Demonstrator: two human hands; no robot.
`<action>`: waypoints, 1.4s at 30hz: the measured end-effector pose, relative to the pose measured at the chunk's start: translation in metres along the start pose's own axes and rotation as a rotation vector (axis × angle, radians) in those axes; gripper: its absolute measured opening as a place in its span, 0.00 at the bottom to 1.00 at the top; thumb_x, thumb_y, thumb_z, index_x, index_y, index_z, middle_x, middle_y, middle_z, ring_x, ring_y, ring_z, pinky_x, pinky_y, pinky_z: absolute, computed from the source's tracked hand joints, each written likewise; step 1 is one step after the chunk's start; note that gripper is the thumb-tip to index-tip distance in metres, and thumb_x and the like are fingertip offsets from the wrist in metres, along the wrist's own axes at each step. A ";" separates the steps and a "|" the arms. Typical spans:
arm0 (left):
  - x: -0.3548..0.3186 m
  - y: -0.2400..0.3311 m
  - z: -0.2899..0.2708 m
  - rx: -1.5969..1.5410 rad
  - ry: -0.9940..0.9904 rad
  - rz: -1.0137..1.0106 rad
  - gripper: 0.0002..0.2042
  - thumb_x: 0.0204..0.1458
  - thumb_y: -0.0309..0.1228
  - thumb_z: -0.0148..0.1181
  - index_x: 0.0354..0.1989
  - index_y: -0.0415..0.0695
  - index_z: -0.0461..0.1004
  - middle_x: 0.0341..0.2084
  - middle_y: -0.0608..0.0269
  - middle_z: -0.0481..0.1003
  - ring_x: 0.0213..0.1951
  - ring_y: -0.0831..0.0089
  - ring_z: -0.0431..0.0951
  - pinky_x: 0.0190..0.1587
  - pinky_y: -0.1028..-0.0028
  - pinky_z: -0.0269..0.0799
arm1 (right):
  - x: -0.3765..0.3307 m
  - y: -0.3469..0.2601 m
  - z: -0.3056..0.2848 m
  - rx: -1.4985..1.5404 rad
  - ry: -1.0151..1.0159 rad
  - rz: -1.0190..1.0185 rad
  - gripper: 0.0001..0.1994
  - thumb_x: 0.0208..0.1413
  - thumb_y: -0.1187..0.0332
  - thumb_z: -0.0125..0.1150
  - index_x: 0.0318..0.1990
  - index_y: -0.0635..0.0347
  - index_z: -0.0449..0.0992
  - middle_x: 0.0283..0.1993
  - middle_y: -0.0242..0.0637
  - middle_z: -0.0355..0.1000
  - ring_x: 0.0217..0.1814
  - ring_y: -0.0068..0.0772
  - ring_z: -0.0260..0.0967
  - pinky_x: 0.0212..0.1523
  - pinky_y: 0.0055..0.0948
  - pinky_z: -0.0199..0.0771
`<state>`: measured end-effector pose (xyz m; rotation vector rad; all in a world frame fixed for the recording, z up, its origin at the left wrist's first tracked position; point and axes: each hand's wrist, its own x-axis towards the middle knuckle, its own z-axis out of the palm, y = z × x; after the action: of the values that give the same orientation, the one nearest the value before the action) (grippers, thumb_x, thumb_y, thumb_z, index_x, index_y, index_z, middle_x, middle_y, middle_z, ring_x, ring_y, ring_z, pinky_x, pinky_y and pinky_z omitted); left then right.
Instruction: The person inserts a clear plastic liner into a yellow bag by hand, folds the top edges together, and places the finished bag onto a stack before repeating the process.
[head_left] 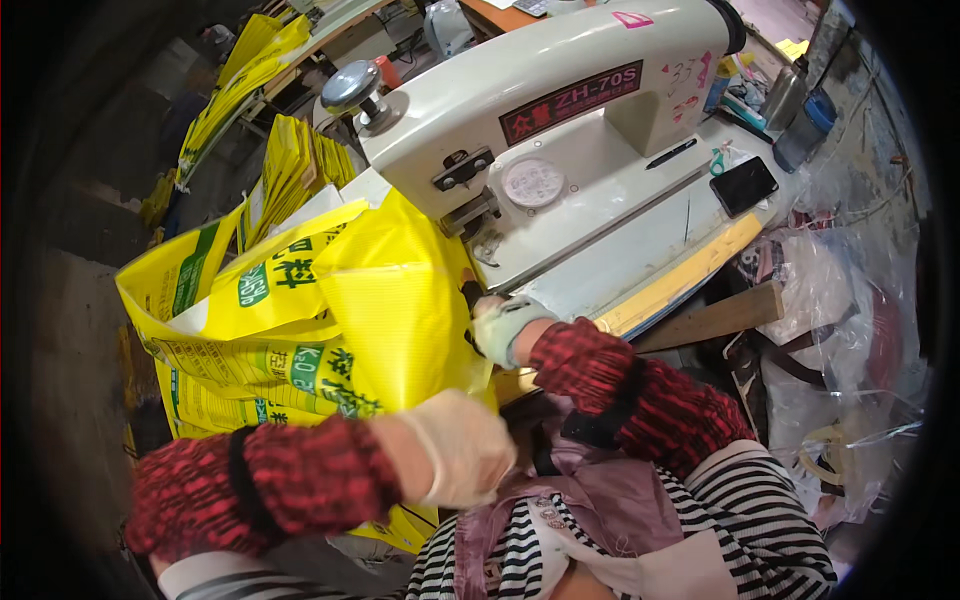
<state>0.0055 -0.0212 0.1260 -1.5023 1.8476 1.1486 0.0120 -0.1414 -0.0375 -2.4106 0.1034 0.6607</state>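
Note:
A large yellow plastic sack point(390, 300) with green printed patches lies folded and rumpled under the head of a white industrial sewing machine point(450, 110). My right hand point(505, 325), in a pale glove with a dark covering on one finger, grips the sack's right edge just below the machine's needle area. Nearer to me, my left hand point(462, 450) is closed in a fist over the sack's near corner. It wears a light glove and is slightly blurred; what its fingers hold is hidden. Both forearms have red-and-black checked sleeves.
More yellow sacks point(295, 170) are stacked behind, at the left. A black phone point(743, 186), a pen point(671, 153) and small teal-handled scissors point(718, 160) lie on the machine table. Bottles point(803, 130) stand at the right, above clear plastic wrap point(840, 320).

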 end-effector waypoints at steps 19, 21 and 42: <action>0.077 -0.091 0.083 -0.848 1.719 -0.415 0.14 0.56 0.34 0.56 0.45 0.36 0.72 0.40 0.51 0.75 0.44 0.61 0.77 0.46 0.67 0.73 | -0.065 0.021 0.070 0.629 0.293 -0.089 0.26 0.55 0.54 0.63 0.57 0.59 0.72 0.58 0.47 0.71 0.60 0.44 0.68 0.59 0.36 0.68; 0.072 -0.087 0.083 -0.428 1.151 -0.615 0.19 0.54 0.37 0.59 0.49 0.36 0.72 0.47 0.48 0.72 0.52 0.57 0.73 0.52 0.64 0.72 | -0.074 0.024 0.071 0.689 0.298 -0.298 0.17 0.58 0.55 0.62 0.48 0.57 0.79 0.47 0.43 0.78 0.49 0.41 0.75 0.52 0.33 0.73; 0.058 -0.067 0.077 -0.109 1.373 -0.642 0.11 0.35 0.30 0.72 0.23 0.41 0.74 0.40 0.47 0.74 0.43 0.48 0.73 0.45 0.57 0.71 | -0.064 0.051 0.081 0.889 0.102 -0.195 0.20 0.49 0.56 0.71 0.47 0.53 0.79 0.34 0.28 0.73 0.39 0.22 0.67 0.44 0.24 0.70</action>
<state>0.0432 0.0098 0.0189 -3.0254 1.6103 -0.2630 -0.0904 -0.1392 -0.0893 -1.5648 0.1608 0.2980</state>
